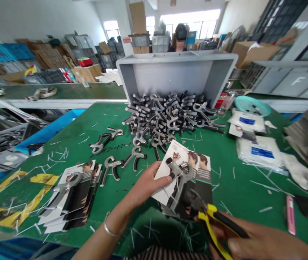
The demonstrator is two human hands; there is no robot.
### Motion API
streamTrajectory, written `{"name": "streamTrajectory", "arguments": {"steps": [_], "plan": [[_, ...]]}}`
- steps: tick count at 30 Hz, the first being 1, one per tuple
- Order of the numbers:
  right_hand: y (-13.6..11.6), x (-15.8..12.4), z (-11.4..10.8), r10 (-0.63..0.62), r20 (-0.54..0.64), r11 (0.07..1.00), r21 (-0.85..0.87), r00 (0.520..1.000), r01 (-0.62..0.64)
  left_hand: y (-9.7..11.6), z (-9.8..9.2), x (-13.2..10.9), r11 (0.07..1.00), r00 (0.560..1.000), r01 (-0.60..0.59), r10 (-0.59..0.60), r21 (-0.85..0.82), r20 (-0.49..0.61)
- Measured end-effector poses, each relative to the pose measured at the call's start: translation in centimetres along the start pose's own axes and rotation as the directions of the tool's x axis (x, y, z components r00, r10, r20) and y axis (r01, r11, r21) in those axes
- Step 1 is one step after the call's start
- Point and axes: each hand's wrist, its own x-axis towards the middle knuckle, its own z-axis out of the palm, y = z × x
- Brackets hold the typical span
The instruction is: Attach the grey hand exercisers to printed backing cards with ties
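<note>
My left hand (144, 186) holds a printed card (201, 166) at its left edge, thumb on top. Against that card lies a grey and black spring hand grip (188, 171), with a thin white tie by it. My right hand (254, 238) is closed round yellow and black cutting pliers (213, 213), their jaws at the card's lower part. More cards seem to lie beneath. To the left, a stack of cards (75, 202) bears another hand grip (66, 187). Several loose hand grips (112, 169) lie ahead of my left hand.
A big heap of hand grips (167, 115) spills from a tipped grey crate (172, 74). White packets (260, 153), a pink cutter (290, 215) and a turquoise bowl (267, 106) sit right. Tie scraps litter the green table (89, 124). Behind the crate is a person (179, 39).
</note>
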Motion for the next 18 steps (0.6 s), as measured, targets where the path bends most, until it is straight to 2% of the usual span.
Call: {"name": "streamTrajectory", "arguments": {"steps": [9,14,18], "plan": [[-1.5,1.5,-1.3,0.124,0.088,0.968,0.21,0.988,-0.14,1.3,0.0,-0.8,0.951,0.993,-0.111,0.116,0.288,0.0],[-3.2,1.5,-1.1,0.18,0.067,0.948,0.256,0.981,-0.191,2.2,0.4,-1.0,0.934,0.99,-0.143,0.14,0.326,0.035],[-3.0,1.8,-0.5,0.184,-0.014,0.943,0.283,0.983,-0.173,1.8,0.3,-0.7,0.936,0.989,-0.149,0.147,0.319,0.031]]}}
